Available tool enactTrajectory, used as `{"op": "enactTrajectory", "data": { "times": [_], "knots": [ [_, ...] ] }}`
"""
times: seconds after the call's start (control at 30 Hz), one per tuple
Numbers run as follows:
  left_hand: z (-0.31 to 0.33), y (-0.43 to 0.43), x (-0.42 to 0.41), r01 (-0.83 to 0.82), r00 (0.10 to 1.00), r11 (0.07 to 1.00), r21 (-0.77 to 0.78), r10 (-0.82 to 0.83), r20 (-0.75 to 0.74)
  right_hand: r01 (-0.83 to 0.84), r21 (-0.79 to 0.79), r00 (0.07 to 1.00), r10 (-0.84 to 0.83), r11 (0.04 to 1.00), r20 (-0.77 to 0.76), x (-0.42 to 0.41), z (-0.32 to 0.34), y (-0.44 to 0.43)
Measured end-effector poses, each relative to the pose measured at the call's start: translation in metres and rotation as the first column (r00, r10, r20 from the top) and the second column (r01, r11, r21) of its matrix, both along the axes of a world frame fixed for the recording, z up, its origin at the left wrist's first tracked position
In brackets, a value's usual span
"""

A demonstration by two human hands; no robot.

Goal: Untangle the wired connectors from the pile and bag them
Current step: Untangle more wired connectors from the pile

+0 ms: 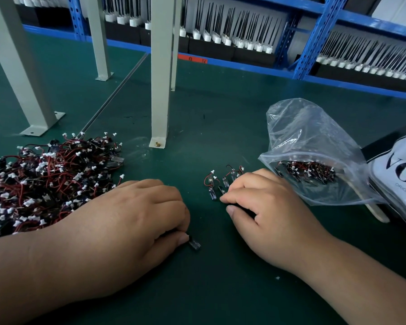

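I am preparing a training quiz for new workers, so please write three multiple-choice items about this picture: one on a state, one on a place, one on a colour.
1. In what state is the plastic bag?
A. sealed and empty
B. folded flat
C. open, with connectors inside

2. Where does the tangled pile lie?
A. on the green mat, beside the left hand
B. inside the plastic bag
C. in a cardboard box

3. What colours are the pile's wires?
A. yellow and green
B. red and black
C. all white

Answers:
1 C: the bag's mouth gapes and connectors lie within it.
2 A: the pile spreads over the mat at the left hand's outer side.
3 B: red and black wires show, ending in white plugs.
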State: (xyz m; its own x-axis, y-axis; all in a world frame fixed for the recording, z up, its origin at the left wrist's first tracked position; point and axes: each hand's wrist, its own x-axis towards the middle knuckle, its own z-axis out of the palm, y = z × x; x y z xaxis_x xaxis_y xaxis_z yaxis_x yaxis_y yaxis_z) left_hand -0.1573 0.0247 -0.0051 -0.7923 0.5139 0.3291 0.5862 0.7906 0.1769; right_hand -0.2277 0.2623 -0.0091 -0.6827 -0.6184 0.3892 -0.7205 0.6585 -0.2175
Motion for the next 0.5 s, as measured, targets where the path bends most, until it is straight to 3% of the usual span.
{"op": "enactTrajectory", "data": {
  "times": [0.37, 0.5],
  "knots": [
    [-0.0007, -0.0009, -0.0025, 0.115, 0.993, 0.993, -0.006, -0.115, -0.013, -0.118, 0.025, 0.987, 0.120, 0.993, -0.104, 0.0052, 0.0010, -0.0026],
    [0.0002, 0.0013, -0.0025, 0.075, 0.997, 0.997, -0.025, -0.075, -0.031, -0.141, -0.005, 0.982, 0.139, 0.990, -0.124, 0.0039, 0.0012, -0.0026]
  ]
}}
